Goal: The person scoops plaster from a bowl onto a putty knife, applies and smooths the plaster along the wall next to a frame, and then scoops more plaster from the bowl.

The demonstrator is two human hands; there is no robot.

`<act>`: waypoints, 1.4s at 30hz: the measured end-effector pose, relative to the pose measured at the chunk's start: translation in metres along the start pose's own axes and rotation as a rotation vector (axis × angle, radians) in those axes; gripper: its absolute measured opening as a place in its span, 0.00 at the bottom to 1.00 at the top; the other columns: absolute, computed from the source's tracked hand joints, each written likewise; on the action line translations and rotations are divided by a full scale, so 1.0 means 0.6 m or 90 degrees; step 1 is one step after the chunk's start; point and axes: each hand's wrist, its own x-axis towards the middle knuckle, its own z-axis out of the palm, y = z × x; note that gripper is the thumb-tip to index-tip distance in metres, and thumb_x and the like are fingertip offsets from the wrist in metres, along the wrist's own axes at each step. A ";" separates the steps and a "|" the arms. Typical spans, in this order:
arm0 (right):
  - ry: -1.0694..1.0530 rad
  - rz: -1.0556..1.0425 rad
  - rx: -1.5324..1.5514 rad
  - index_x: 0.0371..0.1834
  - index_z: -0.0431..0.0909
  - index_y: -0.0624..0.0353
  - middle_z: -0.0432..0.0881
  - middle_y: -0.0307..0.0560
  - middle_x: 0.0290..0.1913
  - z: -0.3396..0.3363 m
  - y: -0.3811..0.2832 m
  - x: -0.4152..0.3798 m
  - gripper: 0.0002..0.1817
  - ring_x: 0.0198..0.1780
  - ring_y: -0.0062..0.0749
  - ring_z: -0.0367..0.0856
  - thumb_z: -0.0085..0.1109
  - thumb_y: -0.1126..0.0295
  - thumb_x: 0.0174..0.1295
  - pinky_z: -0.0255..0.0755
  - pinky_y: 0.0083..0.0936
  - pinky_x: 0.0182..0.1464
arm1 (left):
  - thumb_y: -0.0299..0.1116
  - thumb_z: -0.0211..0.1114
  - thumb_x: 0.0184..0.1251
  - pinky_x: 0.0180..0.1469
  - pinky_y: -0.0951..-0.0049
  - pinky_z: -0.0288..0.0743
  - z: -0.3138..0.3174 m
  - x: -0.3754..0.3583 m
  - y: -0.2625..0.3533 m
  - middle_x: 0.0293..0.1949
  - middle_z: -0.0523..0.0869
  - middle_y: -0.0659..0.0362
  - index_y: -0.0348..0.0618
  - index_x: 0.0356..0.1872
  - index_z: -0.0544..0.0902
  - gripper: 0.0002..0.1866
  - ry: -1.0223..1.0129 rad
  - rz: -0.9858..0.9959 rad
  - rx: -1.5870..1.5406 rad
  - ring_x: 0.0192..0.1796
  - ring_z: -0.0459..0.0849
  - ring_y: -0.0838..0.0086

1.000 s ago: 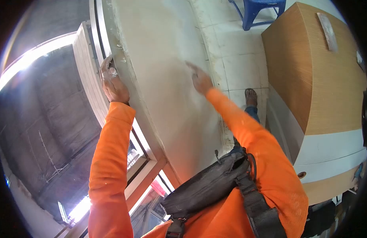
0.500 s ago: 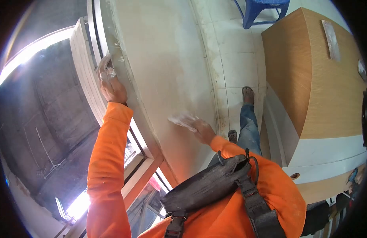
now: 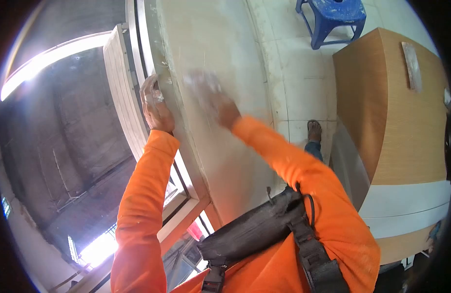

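Note:
My left hand [image 3: 157, 105], smeared with white powder, rests at the pale window frame [image 3: 146, 44] with its fingers curled over the edge. To its right, my right hand [image 3: 211, 97] is over the smooth beige wall surface [image 3: 211, 44]. Motion smears its whitish fingers, and I cannot make out anything under the palm. A rough plaster seam [image 3: 184, 117] runs between the frame and the wall surface.
A blue plastic stool [image 3: 333, 19] stands on the tiled floor [image 3: 303, 93]. The wooden cabinet [image 3: 359, 93] at right carries a flat whitish strip [image 3: 411, 67]. A slatted shutter [image 3: 123, 88] hangs outside the window. A black bag [image 3: 255, 224] crosses my front.
My right hand has swept up and left along the wall surface, towards the window frame. My left hand stays at the frame, while the whole view has shifted slightly.

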 end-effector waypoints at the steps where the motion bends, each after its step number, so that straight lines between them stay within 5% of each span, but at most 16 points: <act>1: 0.029 -0.024 -0.015 0.75 0.67 0.50 0.71 0.53 0.71 0.002 -0.004 -0.079 0.29 0.69 0.50 0.71 0.45 0.76 0.69 0.68 0.40 0.68 | 0.43 0.48 0.75 0.67 0.62 0.68 0.001 0.000 0.004 0.60 0.77 0.52 0.42 0.60 0.78 0.22 0.000 0.018 0.037 0.64 0.75 0.60; 4: -0.030 -0.052 -0.036 0.75 0.66 0.49 0.72 0.52 0.70 -0.098 -0.065 -0.124 0.28 0.67 0.50 0.73 0.44 0.75 0.70 0.70 0.42 0.67 | 0.45 0.41 0.76 0.68 0.56 0.68 0.007 0.008 0.000 0.61 0.77 0.47 0.40 0.61 0.77 0.25 0.005 0.053 0.111 0.65 0.76 0.53; 7: -0.091 0.155 -0.012 0.72 0.70 0.51 0.75 0.53 0.67 -0.098 -0.011 -0.079 0.25 0.65 0.51 0.75 0.41 0.71 0.71 0.69 0.40 0.68 | 0.44 0.41 0.78 0.67 0.57 0.69 0.004 0.000 -0.017 0.61 0.77 0.47 0.40 0.61 0.77 0.25 0.001 0.042 0.026 0.65 0.76 0.52; 9: 0.075 0.106 0.014 0.70 0.72 0.48 0.78 0.51 0.64 -0.068 0.077 0.054 0.23 0.63 0.52 0.76 0.40 0.62 0.75 0.68 0.43 0.67 | 0.40 0.62 0.72 0.66 0.68 0.68 0.002 0.006 -0.011 0.62 0.76 0.56 0.45 0.61 0.76 0.20 -0.002 0.071 0.106 0.64 0.74 0.65; 16: -0.034 0.104 0.004 0.70 0.72 0.45 0.77 0.48 0.66 -0.100 0.088 0.302 0.27 0.61 0.50 0.78 0.45 0.73 0.66 0.73 0.39 0.64 | 0.37 0.59 0.73 0.66 0.65 0.68 0.003 -0.002 0.005 0.62 0.77 0.55 0.46 0.63 0.74 0.20 0.000 0.053 0.038 0.63 0.75 0.63; 18: -0.172 0.076 -0.184 0.76 0.63 0.41 0.73 0.45 0.70 -0.096 0.040 0.240 0.33 0.61 0.49 0.78 0.45 0.74 0.65 0.74 0.40 0.63 | 0.34 0.57 0.73 0.66 0.65 0.67 0.001 0.000 0.005 0.62 0.76 0.55 0.47 0.63 0.74 0.19 -0.007 0.070 0.015 0.63 0.74 0.63; 20: -0.068 -0.047 -0.055 0.79 0.58 0.46 0.66 0.46 0.75 -0.051 0.036 0.095 0.32 0.71 0.46 0.69 0.45 0.71 0.69 0.67 0.39 0.69 | 0.32 0.55 0.73 0.66 0.65 0.67 0.001 0.005 0.004 0.63 0.76 0.55 0.48 0.64 0.74 0.19 -0.013 0.089 -0.010 0.64 0.73 0.64; 23: -0.153 -0.105 -0.085 0.77 0.61 0.47 0.62 0.51 0.76 -0.081 -0.056 -0.132 0.29 0.74 0.49 0.64 0.46 0.69 0.73 0.62 0.45 0.72 | 0.36 0.42 0.74 0.60 0.60 0.73 0.002 0.005 0.010 0.62 0.76 0.47 0.41 0.64 0.74 0.23 -0.007 0.124 0.042 0.63 0.77 0.54; 26: -0.225 0.058 0.292 0.73 0.70 0.48 0.73 0.50 0.70 -0.162 -0.150 -0.214 0.24 0.70 0.50 0.70 0.44 0.66 0.74 0.67 0.43 0.69 | 0.38 0.41 0.76 0.61 0.59 0.73 -0.002 -0.001 0.010 0.63 0.76 0.46 0.41 0.64 0.74 0.23 -0.021 0.065 0.073 0.64 0.76 0.54; 27: -0.221 0.052 0.288 0.73 0.70 0.48 0.73 0.50 0.70 -0.160 -0.126 -0.224 0.24 0.70 0.50 0.70 0.44 0.66 0.74 0.67 0.43 0.69 | 0.39 0.41 0.77 0.63 0.58 0.71 -0.005 -0.007 0.018 0.63 0.76 0.46 0.41 0.64 0.74 0.23 -0.017 0.067 0.056 0.65 0.75 0.53; 29: -0.300 0.348 -0.001 0.72 0.70 0.53 0.73 0.52 0.71 -0.148 -0.064 -0.224 0.27 0.69 0.50 0.72 0.48 0.75 0.67 0.67 0.38 0.70 | 0.40 0.41 0.77 0.65 0.58 0.70 -0.006 -0.013 0.018 0.63 0.76 0.46 0.41 0.64 0.74 0.23 -0.011 0.067 0.039 0.65 0.75 0.53; 31: -0.093 0.330 0.141 0.69 0.73 0.52 0.78 0.51 0.66 -0.157 -0.034 -0.077 0.23 0.66 0.46 0.76 0.47 0.66 0.72 0.71 0.37 0.66 | 0.44 0.41 0.79 0.69 0.57 0.67 0.002 -0.002 0.007 0.64 0.75 0.45 0.40 0.65 0.73 0.24 -0.011 0.075 0.094 0.66 0.74 0.52; 32: 0.018 0.147 0.122 0.69 0.73 0.53 0.78 0.52 0.66 -0.138 0.003 -0.011 0.23 0.65 0.47 0.77 0.47 0.68 0.71 0.71 0.38 0.66 | 0.44 0.41 0.79 0.69 0.57 0.67 0.006 0.004 0.002 0.64 0.75 0.45 0.40 0.65 0.73 0.24 -0.007 0.081 0.093 0.66 0.74 0.52; 36: 0.077 0.037 0.112 0.70 0.71 0.56 0.76 0.54 0.66 -0.079 0.006 0.185 0.25 0.65 0.51 0.75 0.47 0.72 0.68 0.67 0.42 0.69 | 0.49 0.40 0.80 0.69 0.57 0.66 0.010 -0.004 0.006 0.64 0.75 0.45 0.40 0.65 0.73 0.27 -0.008 0.021 0.056 0.66 0.74 0.51; 39: -0.045 0.049 0.017 0.72 0.69 0.56 0.70 0.55 0.72 -0.029 -0.030 0.093 0.28 0.70 0.55 0.69 0.48 0.78 0.66 0.64 0.41 0.71 | 0.54 0.39 0.80 0.69 0.57 0.66 0.002 0.002 0.010 0.64 0.75 0.45 0.39 0.66 0.72 0.31 -0.008 0.055 0.093 0.66 0.74 0.52; 42: -0.048 -0.048 0.056 0.75 0.65 0.54 0.65 0.56 0.75 -0.060 -0.104 -0.065 0.31 0.74 0.56 0.64 0.49 0.79 0.67 0.61 0.41 0.73 | 0.57 0.52 0.75 0.69 0.63 0.67 -0.003 -0.004 0.007 0.66 0.73 0.52 0.48 0.71 0.68 0.32 -0.038 0.072 0.057 0.69 0.72 0.60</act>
